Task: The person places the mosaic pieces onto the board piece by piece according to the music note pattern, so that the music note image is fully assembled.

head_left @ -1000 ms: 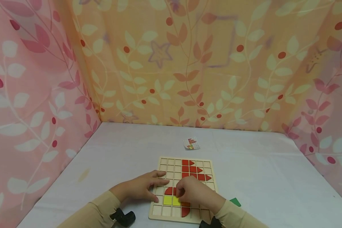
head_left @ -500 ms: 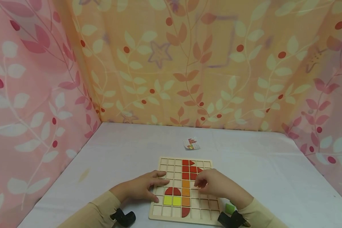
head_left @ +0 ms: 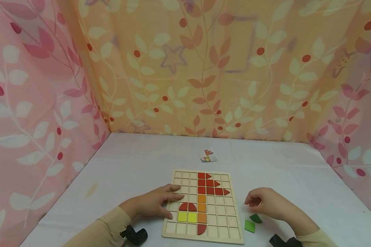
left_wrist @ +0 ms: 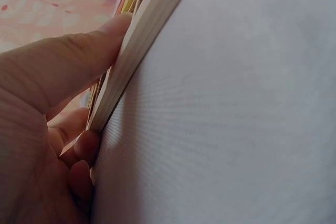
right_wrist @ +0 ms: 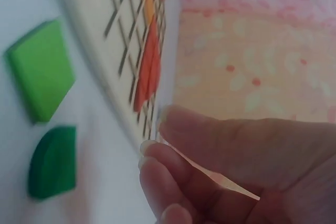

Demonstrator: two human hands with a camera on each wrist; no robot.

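My left hand (head_left: 153,201) rests on the left edge of a wooden grid board (head_left: 221,219), fingers spread; in the left wrist view the thumb (left_wrist: 86,59) lies on that edge. Past the board's right side my right hand (head_left: 266,202) hovers, fingers loosely bent and holding nothing. Just below it on the table are a light green square tile (head_left: 249,226) and a dark green curved tile (head_left: 256,218). Set in the grid are red tiles (head_left: 209,183), a column of orange squares (head_left: 201,208), two yellow squares (head_left: 187,216) and red quarter-round tiles (head_left: 188,206).
A small printed card (head_left: 208,155) with a coloured grid pattern lies behind the board. White cloth (head_left: 126,164) covers the table. Patterned curtains (head_left: 204,68) enclose its back and sides. Black wrist cameras (head_left: 136,235) are strapped to both arms.
My right hand has moved right, from over the yellow squares to beyond the board, uncovering the orange column and the grid's right part. The left hand has stayed put.
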